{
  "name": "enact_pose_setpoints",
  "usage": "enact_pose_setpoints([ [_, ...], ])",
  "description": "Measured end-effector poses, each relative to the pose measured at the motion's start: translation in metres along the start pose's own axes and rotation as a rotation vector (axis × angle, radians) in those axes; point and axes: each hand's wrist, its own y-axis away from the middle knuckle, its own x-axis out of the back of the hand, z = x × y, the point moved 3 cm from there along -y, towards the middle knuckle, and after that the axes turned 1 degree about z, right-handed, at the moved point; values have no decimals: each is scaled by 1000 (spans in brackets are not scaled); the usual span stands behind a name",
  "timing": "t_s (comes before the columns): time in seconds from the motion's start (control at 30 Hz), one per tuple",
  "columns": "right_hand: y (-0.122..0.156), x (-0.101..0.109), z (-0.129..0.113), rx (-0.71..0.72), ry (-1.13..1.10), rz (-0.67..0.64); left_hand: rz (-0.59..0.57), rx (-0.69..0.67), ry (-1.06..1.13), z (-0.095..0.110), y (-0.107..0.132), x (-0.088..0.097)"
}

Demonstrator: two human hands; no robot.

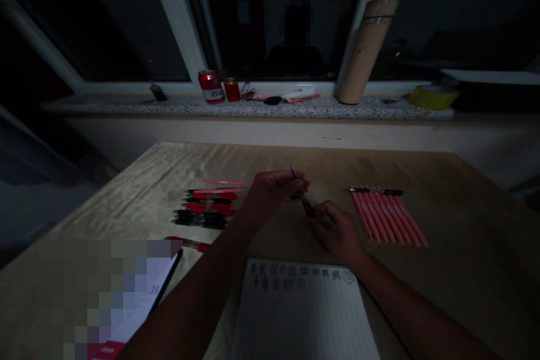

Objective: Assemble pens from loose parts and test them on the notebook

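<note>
Both hands meet over the middle of a wooden table (pixel 422 180) in dim light. My left hand (pixel 274 191) pinches the upper end of a thin dark pen (pixel 300 192). My right hand (pixel 335 230) is closed round the pen's lower end. The pen tilts between them, its tip up and to the left. A lined notepad (pixel 301 315) with some writing along its top lies just in front of my arms.
A pile of red and black pens (pixel 208 206) lies left of my hands. A row of pink pens (pixel 388 215) with a black one across the top lies to the right. On the window sill stand a red can (pixel 211 86), a cardboard tube (pixel 367 50) and yellow tape (pixel 432 97).
</note>
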Motion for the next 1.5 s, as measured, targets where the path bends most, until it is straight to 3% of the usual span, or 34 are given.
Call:
enact_pose_setpoints([
  [0.2,1,1,-12,72,-51,-184,2,8,12,1,0,1],
  [0.4,0,-3,2,-17,-61,-39,2,11,10,0,0,0],
  [0.53,0,-1,3,2,10,33,-9,27,10,1,1,-2],
  [0.63,-1,3,-5,62,29,12,-14,20,5,1,1,-2],
  [0.8,0,2,-13,146,38,-139,-25,9,23,1,0,0],
  [1.03,-1,1,-2,23,45,3,-21,19,17,3,0,-1],
  [1.27,0,4,-14,111,8,-140,-37,17,58,0,0,-1],
  [1.5,-1,2,-6,53,48,31,-19,-1,53,3,1,-4],
])
